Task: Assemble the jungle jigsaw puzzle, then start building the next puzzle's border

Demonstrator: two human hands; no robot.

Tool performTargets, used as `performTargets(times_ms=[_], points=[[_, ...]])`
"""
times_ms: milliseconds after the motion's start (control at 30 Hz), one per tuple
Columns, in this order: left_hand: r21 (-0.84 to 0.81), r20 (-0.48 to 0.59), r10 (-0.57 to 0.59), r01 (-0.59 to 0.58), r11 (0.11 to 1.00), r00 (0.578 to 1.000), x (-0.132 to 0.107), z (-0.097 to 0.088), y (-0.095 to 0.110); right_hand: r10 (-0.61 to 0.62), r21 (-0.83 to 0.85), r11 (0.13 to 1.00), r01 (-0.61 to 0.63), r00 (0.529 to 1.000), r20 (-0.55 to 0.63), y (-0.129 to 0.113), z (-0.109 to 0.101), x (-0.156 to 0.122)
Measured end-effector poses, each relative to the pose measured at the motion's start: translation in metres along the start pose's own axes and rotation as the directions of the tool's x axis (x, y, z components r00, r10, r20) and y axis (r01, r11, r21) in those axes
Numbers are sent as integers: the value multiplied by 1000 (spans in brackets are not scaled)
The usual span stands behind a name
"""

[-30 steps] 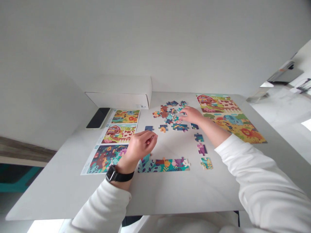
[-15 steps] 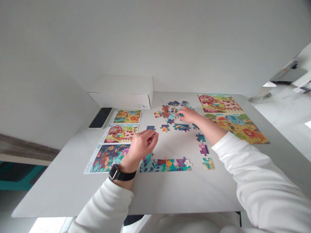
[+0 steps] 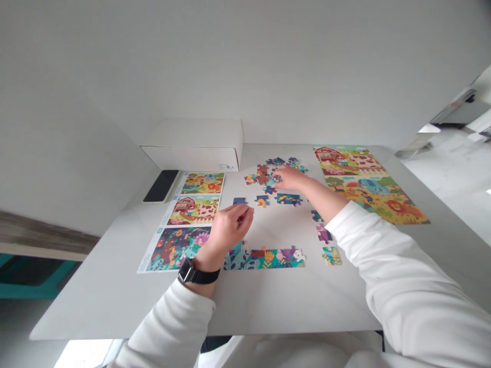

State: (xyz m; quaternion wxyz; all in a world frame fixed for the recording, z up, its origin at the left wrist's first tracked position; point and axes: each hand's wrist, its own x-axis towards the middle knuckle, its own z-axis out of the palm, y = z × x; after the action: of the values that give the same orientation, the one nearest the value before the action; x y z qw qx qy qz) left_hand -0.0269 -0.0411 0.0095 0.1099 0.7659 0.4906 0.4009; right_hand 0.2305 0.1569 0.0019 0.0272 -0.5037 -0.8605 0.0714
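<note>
My right hand (image 3: 290, 178) is over the loose pile, thumb and fingertips closed around a teal jigsaw piece (image 3: 271, 181). Brown bear pieces (image 3: 262, 175) lie just left of it, and dark blue ones (image 3: 275, 161) behind. My left hand (image 3: 231, 228) is curled above the puzzle's left side; what its fingers hold, if anything, is hidden. Below it runs a joined bottom strip (image 3: 264, 259) with leaves and a white animal. A joined dark blue strip (image 3: 289, 199), an orange curl piece (image 3: 262, 201) and a plain blue piece (image 3: 240, 201) form a spaced row.
Right-side pieces include a purple one (image 3: 324, 233) and a yellow-leaf one (image 3: 331, 256). A picture sheet (image 3: 180, 245) lies left, with a phone (image 3: 161, 186) behind it. A white box (image 3: 192, 157) stands against the wall. Two finished-looking pictures (image 3: 370, 184) lie right.
My right hand has shifted a little left within the pile of pieces. The left hand stays curled in nearly the same place; the view has shifted slightly.
</note>
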Motion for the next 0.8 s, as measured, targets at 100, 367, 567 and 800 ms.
performTargets(times_ms=[100,367,567,800], points=[[-3,2,-8,8,1000,1000,0,1,-1,59,16,998,-59,998,-28,4,-5,3],[4,-1,-24,24,1000,1000,0,1,1,330,125,942,-313,931,-158,32,-9,2],[-20,-9,-46,46,999,999,-1,1,0,418,108,908,-405,897,-147,39,-11,1],[32,-25,-151,151,988,988,-3,2,-3,-45,114,992,54,996,-77,3,-3,-2]])
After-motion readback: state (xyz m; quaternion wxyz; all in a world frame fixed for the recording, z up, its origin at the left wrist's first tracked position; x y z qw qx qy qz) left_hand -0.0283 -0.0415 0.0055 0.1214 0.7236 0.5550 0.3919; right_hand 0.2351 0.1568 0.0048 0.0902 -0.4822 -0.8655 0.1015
